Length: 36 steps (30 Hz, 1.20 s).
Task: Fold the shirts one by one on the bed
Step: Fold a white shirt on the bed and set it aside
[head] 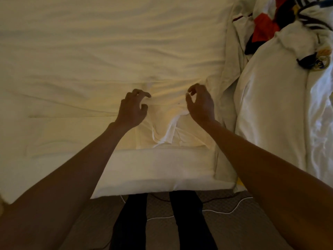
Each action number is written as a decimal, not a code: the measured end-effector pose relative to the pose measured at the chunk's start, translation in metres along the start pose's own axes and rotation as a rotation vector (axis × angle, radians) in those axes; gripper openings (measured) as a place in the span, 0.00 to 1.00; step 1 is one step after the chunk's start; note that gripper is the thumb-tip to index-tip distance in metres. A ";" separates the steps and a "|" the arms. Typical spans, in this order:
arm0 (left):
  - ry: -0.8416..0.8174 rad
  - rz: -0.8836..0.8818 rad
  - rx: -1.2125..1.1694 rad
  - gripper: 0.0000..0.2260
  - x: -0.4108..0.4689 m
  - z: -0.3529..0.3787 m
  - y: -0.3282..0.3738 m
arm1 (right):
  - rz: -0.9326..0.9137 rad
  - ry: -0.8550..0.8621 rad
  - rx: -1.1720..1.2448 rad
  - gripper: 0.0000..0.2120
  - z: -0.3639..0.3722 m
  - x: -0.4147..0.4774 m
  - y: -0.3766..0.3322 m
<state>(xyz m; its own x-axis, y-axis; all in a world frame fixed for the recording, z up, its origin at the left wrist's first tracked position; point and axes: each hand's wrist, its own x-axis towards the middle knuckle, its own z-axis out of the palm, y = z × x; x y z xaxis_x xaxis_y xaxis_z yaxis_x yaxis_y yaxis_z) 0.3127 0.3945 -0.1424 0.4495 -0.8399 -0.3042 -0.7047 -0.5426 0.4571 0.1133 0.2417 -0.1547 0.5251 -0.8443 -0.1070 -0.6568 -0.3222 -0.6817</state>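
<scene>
A white shirt (173,112) lies flat on the bed near the front edge, hard to tell from the pale sheet; a creased fold (162,136) shows below my hands. My left hand (133,107) hovers just over its left part, fingers half curled, holding nothing. My right hand (200,103) hovers over its right part, thumb and forefinger bent toward each other with a gap between them. A pile of shirts (281,73) lies at the right: a white one with a crest (320,60) on top, red and dark ones (264,27) behind it.
The bed sheet (90,60) spreads wrinkled to the left and far side. The mattress front edge (153,179) is close to my legs (187,222). A white cable (225,212) runs across the floor.
</scene>
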 end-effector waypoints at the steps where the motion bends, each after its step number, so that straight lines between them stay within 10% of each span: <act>1: -0.073 0.033 0.011 0.21 -0.010 -0.002 -0.003 | -0.060 -0.098 -0.044 0.06 0.004 -0.010 -0.003; 5: -0.259 0.168 0.161 0.27 -0.034 -0.002 -0.012 | 0.124 -0.242 -0.246 0.18 0.019 -0.044 -0.012; 9: -0.175 0.179 0.206 0.10 -0.040 0.002 -0.016 | 0.575 -0.204 -0.178 0.29 0.020 -0.049 -0.019; 17: -0.168 0.231 0.042 0.06 -0.077 -0.013 -0.032 | 0.806 -0.086 0.233 0.19 0.020 -0.025 -0.021; 25: -0.163 0.200 0.017 0.05 -0.092 -0.004 -0.039 | 0.675 -0.025 0.098 0.14 0.020 -0.035 -0.023; 30: -0.437 0.103 -0.017 0.09 -0.088 -0.008 -0.039 | 0.445 -0.005 -0.124 0.22 0.025 -0.043 -0.031; 36: -0.035 -0.251 -0.324 0.04 -0.094 -0.048 -0.078 | 0.050 -0.078 -0.132 0.11 0.061 -0.050 -0.088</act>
<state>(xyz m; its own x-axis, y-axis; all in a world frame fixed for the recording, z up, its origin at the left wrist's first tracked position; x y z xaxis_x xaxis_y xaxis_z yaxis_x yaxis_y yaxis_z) 0.3514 0.5155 -0.1090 0.5626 -0.6834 -0.4653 -0.3635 -0.7099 0.6032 0.1778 0.3378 -0.1333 0.5275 -0.8262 -0.1978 -0.7459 -0.3389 -0.5734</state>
